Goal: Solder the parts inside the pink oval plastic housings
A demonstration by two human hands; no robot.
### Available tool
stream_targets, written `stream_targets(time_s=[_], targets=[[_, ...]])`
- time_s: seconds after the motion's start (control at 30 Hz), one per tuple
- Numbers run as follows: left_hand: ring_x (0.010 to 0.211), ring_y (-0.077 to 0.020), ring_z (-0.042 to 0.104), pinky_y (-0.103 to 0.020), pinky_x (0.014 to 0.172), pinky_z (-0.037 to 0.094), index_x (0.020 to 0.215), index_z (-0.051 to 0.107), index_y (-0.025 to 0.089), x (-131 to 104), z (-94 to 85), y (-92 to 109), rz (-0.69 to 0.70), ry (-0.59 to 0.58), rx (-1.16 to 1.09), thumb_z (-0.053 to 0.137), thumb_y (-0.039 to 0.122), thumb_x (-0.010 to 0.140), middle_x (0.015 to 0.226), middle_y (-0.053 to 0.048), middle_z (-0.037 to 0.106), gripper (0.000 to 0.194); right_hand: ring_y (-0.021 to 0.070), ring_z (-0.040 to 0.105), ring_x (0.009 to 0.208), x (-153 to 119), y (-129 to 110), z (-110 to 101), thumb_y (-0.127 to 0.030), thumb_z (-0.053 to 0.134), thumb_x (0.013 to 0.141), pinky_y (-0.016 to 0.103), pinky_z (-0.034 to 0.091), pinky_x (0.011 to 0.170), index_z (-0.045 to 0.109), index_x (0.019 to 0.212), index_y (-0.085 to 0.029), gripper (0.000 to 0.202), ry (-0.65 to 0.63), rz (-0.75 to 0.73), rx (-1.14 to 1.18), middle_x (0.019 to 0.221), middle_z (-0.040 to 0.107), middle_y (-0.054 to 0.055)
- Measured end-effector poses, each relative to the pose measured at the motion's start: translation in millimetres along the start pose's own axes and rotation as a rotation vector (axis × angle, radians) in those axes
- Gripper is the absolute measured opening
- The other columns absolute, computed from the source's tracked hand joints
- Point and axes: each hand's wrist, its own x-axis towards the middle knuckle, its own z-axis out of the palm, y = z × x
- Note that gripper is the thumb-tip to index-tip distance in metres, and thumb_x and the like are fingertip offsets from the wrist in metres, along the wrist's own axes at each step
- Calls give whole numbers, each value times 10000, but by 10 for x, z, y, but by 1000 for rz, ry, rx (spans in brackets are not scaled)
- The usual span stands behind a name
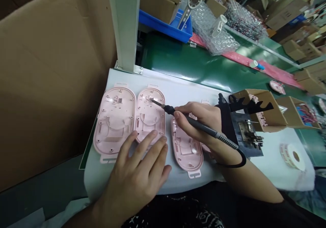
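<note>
Two pink plastic shells, the outer one (pixel 115 114) and the inner one (pixel 150 110), lie side by side at the left of the white-covered table. My left hand (pixel 142 168) rests over their lower edges with fingers spread. A grey soldering iron (pixel 203 126) is held like a pen in my right hand (pixel 201 119), its tip at the small square detail near the top of the inner shell. Another pink shell (pixel 187 146) lies below my right hand, and one more is partly hidden behind that hand.
At the right stand a black tool holder (pixel 247 129), an open cardboard box (pixel 267 109) with pink parts and a tape roll (pixel 292 156). A metal post (pixel 124 27) and large cardboard (pixel 56 68) border the left. Behind runs a green surface (pixel 173 59) with a blue tray (pixel 165 25).
</note>
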Motion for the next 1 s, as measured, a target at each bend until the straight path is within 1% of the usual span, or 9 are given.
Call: stream_targets(time_s=[0.07, 0.17, 0.3, 0.43, 0.5, 0.57, 0.7, 1.0], targets=[[1279, -285, 560, -527, 1209, 266, 1189, 690, 78, -12, 0, -57, -12, -31, 26, 673, 288, 916, 1273, -92, 711, 345, 114, 644, 639, -2, -20, 10, -234, 649, 926, 261, 497, 604, 692, 869, -177, 91, -16, 1, -22, 723, 704, 18], [1253, -288, 583, -525, 1190, 296, 1220, 671, 59, -12, 35, -92, -42, -37, 30, 651, 277, 931, 1249, -100, 718, 363, 119, 651, 650, -6, -45, 21, -221, 650, 923, 263, 501, 607, 686, 871, -176, 78, -24, 5, -37, 731, 708, 20], [1192, -285, 622, -519, 1135, 362, 1159, 694, 62, -1, 83, -101, -61, -17, 29, 644, 249, 937, 1191, -102, 736, 295, 125, 663, 688, 3, -64, 16, -200, 639, 928, 273, 518, 640, 684, 904, -166, 62, -56, 6, -24, 774, 720, 40], [1138, -275, 657, -515, 1082, 428, 1103, 712, 78, 5, 118, -114, -49, -27, 29, 633, 116, 921, 1141, -98, 750, 202, 127, 650, 675, 25, -57, -1, -206, 628, 935, 288, 519, 634, 682, 927, -182, 60, -89, -35, -29, 779, 717, 34], [1120, -273, 668, -521, 1078, 443, 1086, 716, 79, 4, 124, -119, -39, -27, 24, 618, 49, 905, 1138, -100, 750, 208, 127, 645, 666, 46, -49, -11, -225, 631, 936, 288, 517, 625, 685, 931, -186, 67, -103, -54, -39, 773, 715, 34], [1114, -274, 673, -525, 1077, 450, 1078, 717, 78, 4, 125, -119, -35, -20, 20, 606, 19, 899, 1138, -101, 750, 219, 129, 643, 660, 74, -46, -26, -240, 637, 934, 286, 513, 615, 690, 932, -184, 77, -119, -66, -43, 768, 714, 39], [1112, -271, 673, -516, 1066, 464, 1083, 716, 85, 8, 129, -116, -46, -2, 11, 609, 31, 904, 1137, -98, 749, 216, 128, 638, 644, 128, -62, -59, -245, 626, 939, 280, 499, 596, 691, 939, -176, 95, -168, -76, -40, 765, 712, 48], [1107, -250, 668, -475, 1051, 483, 1103, 712, 104, 20, 124, -108, -67, 30, 10, 631, 45, 895, 1158, -80, 744, 231, 139, 649, 639, 137, -47, -41, -248, 616, 934, 288, 506, 590, 687, 936, -187, 94, -202, -146, -103, 761, 718, 49]])
